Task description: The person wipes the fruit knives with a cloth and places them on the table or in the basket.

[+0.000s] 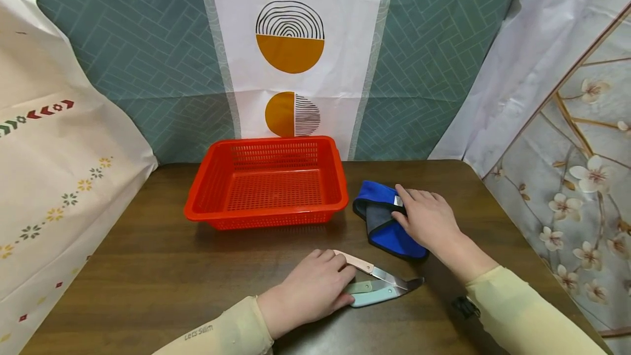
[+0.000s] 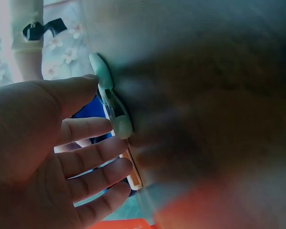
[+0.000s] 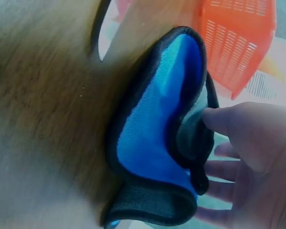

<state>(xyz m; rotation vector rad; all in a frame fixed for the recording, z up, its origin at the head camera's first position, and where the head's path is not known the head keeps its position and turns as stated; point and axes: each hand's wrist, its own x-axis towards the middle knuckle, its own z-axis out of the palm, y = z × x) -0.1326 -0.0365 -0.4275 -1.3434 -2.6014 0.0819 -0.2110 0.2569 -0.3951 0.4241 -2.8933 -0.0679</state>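
In the head view my left hand [image 1: 317, 284] lies over the handle ends of several small knives. A pink handle [image 1: 360, 262], a green handle [image 1: 362, 287] and a mint handle [image 1: 372, 297] fan out from under it, their blades [image 1: 389, 277] meeting toward the right. The left wrist view has the thumb touching the mint handle [image 2: 102, 71], with the other fingers loosely extended along the handles. My right hand [image 1: 429, 218] rests at a crumpled blue and grey cloth [image 1: 394, 237] with black edging. Its thumb touches a grey fold of the cloth [image 3: 195, 129], fingers spread behind.
A red perforated plastic basket [image 1: 271, 215] stands at the back of the brown wooden table [image 1: 148, 289], left of the cloth. Patterned fabric hangs behind the table [image 1: 424, 59] and along both sides.
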